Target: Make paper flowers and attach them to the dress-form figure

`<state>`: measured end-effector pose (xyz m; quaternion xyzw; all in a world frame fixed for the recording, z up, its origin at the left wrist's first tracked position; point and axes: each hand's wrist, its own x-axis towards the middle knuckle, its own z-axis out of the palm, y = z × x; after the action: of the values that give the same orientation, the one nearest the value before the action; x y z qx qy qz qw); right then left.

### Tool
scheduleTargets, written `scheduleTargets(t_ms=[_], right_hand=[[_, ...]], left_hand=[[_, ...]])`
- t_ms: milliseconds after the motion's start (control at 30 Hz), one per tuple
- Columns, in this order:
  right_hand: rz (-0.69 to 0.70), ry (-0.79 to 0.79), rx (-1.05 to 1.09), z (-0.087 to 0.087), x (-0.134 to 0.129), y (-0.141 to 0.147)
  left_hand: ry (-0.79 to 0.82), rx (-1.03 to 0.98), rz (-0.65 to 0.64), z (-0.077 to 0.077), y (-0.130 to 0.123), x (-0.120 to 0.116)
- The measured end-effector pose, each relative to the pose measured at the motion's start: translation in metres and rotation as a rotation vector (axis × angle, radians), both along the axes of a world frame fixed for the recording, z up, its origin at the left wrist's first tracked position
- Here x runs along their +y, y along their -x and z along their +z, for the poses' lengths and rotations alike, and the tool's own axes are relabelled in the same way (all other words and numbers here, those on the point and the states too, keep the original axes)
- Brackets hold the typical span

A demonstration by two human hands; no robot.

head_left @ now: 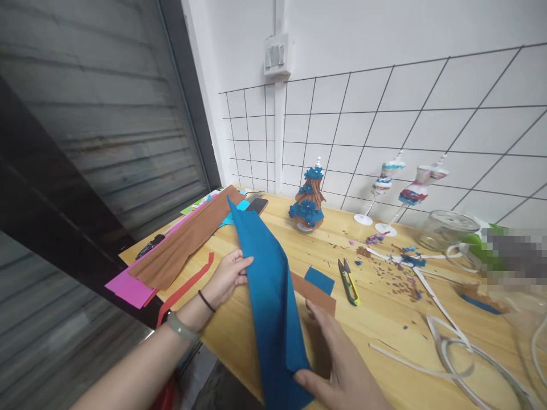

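Observation:
A long blue sheet (267, 285), folded lengthwise, stretches from the middle of the table to its near edge. My left hand (231, 273) pinches its left edge between thumb and fingers. Near its lower right part is my right hand (337, 359), thumb against the blue sheet and fingers spread apart from the thumb. A brown strip (316, 293) and a small blue piece (319, 280) lie to the right of the sheet. Green and yellow snips (349, 282) rest farther right.
Brown pleated paper (183, 242) lies over pink sheets (128, 287) at left, near a red strip (188, 290). Behind stand a decorated figure (310, 199), two small dress forms (414, 188) and a glass jar (447, 228). Scraps and white tape (440, 296) lie at right.

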<state>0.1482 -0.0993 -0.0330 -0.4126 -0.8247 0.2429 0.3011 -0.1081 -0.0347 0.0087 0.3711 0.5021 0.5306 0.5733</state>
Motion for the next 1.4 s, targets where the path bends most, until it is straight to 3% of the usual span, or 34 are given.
scheduleTargets(t_ms=[167,333,533,733,1000,1167,1300,1400], right_hand=[[0.032,-0.127,-0.024,-0.004,-0.001,-0.004],[0.094,-0.062,0.083,-0.004,0.001,-0.003],[0.048,0.040,0.201,0.000,0.001,-0.006],[-0.084,0.034,0.124,0.015,0.002,-0.002],[-0.165,-0.235,0.138,0.003,0.014,-0.014],[-0.302,-0.148,0.148,0.007,0.022,-0.025],[-0.499,-0.012,0.198,0.008,0.030,-0.030],[-0.514,-0.081,0.169,0.009,0.030,-0.030]], left_hand=[[0.099,0.048,0.044,-0.009,0.019,-0.012],[0.132,0.074,0.032,-0.008,0.026,-0.016],[0.086,0.151,0.117,-0.004,0.023,-0.012],[0.092,0.309,0.140,-0.013,0.024,-0.002],[0.139,0.298,0.086,-0.012,0.020,-0.007],[0.167,0.315,-0.005,-0.012,0.020,-0.010],[0.140,0.432,-0.039,-0.017,0.024,-0.007],[0.011,0.582,-0.006,-0.019,0.023,-0.003]])
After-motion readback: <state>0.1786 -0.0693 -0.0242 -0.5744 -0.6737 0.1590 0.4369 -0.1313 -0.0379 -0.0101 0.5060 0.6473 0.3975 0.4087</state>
